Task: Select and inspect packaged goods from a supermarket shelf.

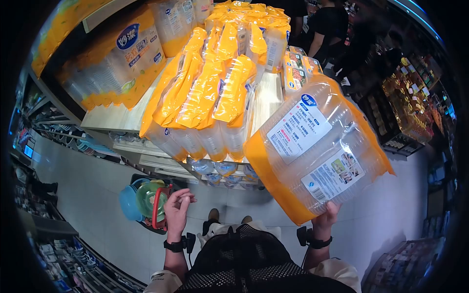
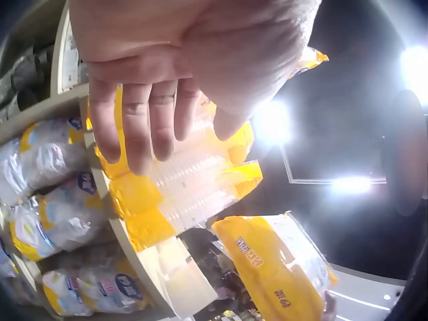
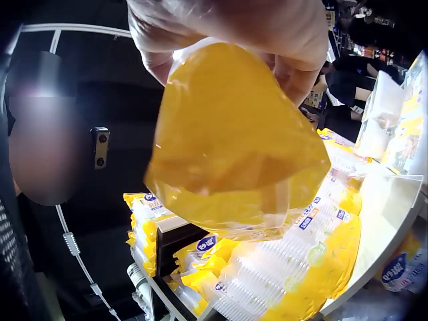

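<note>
My right hand (image 1: 326, 216) grips a large pack of clear plastic cups (image 1: 337, 141) by its lower edge. The pack is tilted, with orange wrapping along its sides and two white labels facing up. In the right wrist view the orange end of the pack (image 3: 234, 140) hangs from the fingers and hides much of the grip. My left hand (image 1: 179, 210) is held in the air with nothing in it, its fingers loose. In the left wrist view the left hand (image 2: 194, 60) shows relaxed fingers, overlapping stacked packs behind it.
Several orange cup packs (image 1: 220, 93) lie in rows on the shelf top (image 1: 112, 117) ahead. A shopping basket with a red handle (image 1: 157, 207) and plastic basins (image 1: 129, 202) stands on the floor at the left. Lower shelves (image 1: 166, 163) hold more packs. People stand at the far right.
</note>
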